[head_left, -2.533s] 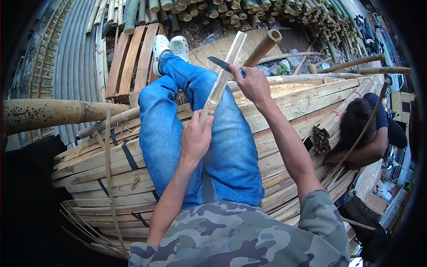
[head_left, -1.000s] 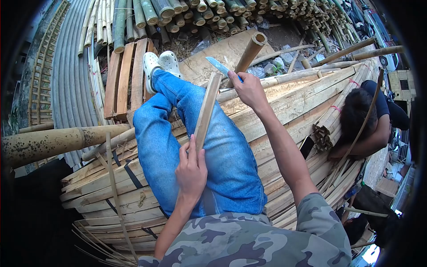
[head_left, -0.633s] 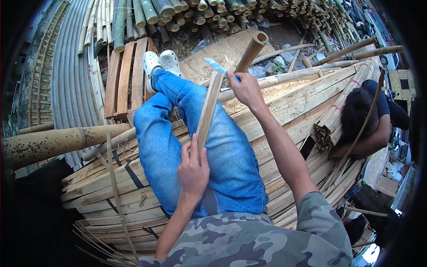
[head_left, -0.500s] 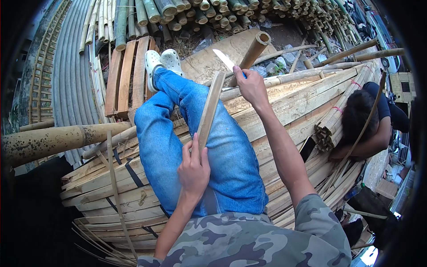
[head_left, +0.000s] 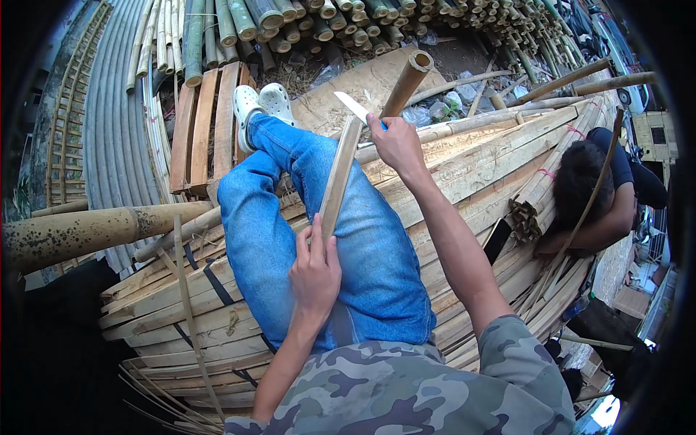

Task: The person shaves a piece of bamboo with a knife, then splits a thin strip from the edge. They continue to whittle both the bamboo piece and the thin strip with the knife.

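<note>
1. A left hand (head_left: 315, 275) grips the lower end of a pale, narrow strip of split bamboo (head_left: 338, 177), its fingers laid along one side and the thumb on the other.
2. The strip slants away from the wearer over blue denim jeans (head_left: 377, 250), its far end near the knee.
3. A right hand (head_left: 399, 143) is closed around the blue handle of a knife with a pale metal blade (head_left: 351, 106). The blade points forward and to the left beside the strip's far end; whether the two touch cannot be told.
4. White perforated clogs (head_left: 247, 107) show beyond the crossed legs, beside reddish-brown wooden slats (head_left: 205, 129).
5. Long, pale split lengths (head_left: 464, 177) lie stacked beneath and around the legs, while a hollow brown bamboo pole (head_left: 406, 85) angles up just beyond the right hand.
6. At right, a dark-haired person in dark clothing (head_left: 586, 190) bends beside a bundle with pink ties (head_left: 533, 210). Cut green and tan bamboo poles (head_left: 362, 25) fill the background.
</note>
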Available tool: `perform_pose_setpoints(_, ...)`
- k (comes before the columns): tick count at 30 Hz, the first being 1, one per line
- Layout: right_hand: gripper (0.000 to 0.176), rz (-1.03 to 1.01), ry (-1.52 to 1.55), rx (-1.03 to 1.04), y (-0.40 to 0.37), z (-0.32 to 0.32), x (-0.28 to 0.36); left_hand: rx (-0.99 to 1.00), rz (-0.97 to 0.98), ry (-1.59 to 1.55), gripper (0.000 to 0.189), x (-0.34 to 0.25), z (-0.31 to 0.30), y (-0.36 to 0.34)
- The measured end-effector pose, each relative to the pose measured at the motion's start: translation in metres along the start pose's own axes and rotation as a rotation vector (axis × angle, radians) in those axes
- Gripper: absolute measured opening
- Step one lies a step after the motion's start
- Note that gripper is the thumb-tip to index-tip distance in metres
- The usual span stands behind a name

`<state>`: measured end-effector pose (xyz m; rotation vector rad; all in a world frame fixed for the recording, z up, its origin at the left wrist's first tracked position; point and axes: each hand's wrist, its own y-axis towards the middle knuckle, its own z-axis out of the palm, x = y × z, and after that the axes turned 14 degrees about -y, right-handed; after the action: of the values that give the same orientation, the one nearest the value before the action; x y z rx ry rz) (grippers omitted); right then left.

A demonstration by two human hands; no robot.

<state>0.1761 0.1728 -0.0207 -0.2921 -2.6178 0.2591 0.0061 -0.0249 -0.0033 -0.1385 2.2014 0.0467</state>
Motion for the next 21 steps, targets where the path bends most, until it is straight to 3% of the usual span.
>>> perform_pose_setpoints(21,0.054,0.029,0.068,-0.031,0.000,0.009,-0.009,0.011,-0.014,-0.007,0.045,0.001,0.000,0.001)
